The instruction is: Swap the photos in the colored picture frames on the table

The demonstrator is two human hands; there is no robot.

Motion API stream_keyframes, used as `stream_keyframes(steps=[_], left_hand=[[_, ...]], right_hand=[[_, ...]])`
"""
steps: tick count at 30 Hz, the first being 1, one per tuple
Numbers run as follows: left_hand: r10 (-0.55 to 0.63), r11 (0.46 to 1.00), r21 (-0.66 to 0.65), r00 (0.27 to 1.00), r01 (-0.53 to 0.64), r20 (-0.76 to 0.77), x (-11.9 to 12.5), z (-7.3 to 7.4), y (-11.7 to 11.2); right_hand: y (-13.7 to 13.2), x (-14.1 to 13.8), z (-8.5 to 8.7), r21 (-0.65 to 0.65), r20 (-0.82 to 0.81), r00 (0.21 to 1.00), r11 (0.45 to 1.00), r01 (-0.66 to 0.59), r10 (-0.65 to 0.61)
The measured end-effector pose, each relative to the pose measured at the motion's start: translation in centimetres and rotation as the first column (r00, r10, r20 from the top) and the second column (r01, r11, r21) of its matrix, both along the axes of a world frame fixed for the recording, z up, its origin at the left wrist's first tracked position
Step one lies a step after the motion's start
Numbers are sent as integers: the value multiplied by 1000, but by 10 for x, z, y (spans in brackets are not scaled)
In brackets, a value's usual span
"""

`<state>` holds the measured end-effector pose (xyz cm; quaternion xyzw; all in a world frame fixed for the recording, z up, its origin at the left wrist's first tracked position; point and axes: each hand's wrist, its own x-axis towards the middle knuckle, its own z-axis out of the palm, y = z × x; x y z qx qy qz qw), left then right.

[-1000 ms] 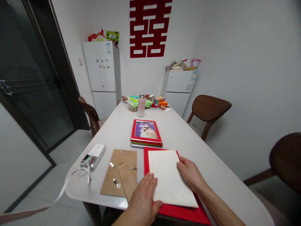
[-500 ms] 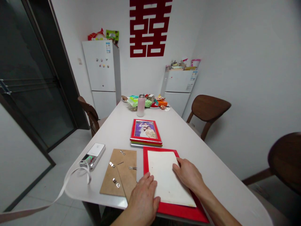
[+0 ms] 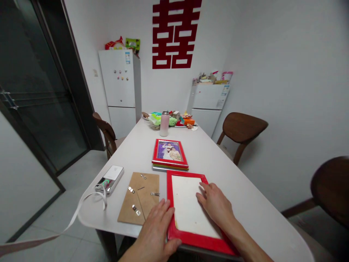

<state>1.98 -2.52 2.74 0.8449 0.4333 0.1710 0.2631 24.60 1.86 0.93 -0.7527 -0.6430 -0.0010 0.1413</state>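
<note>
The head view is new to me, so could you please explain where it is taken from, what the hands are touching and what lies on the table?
There is no machine: a person wears the camera on their head, looking forward and down at their own bare hands. The left hand rests on the left side of a red frame; the right hand has its fingers at the right side of the white sheet inside it. Neither is lifted. On the table also lie brown boards with metal clips, stacked frames and a pink bottle.
</note>
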Motion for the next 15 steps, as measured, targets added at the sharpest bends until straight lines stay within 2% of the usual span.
stream_keyframes(steps=[3, 6, 8, 11, 13, 15], left_hand=[[171, 985, 10, 984, -171, -45, -37, -6, 6], [288, 958, 38, 948, -285, -134, -66, -11, 12], [334, 942, 79, 928, -325, -165, -76, -13, 14], [358, 928, 156, 928, -340, -106, -83, -14, 17], [381, 906, 229, 922, -357, -71, -88, -14, 19], [446, 875, 264, 887, -405, -119, -93, -14, 23]], right_hand=[[-5, -18, 5, 89, -88, 983, 984, -156, 163], [-15, -53, 15, 99, -193, 922, 942, -322, 335], [-22, -82, 21, 93, -227, 878, 907, -411, 421], [-30, -118, 23, 93, -245, 831, 865, -493, 499], [-32, -134, 21, 86, -253, 816, 852, -517, 520], [-33, -143, 18, 73, -260, 815, 853, -518, 517]])
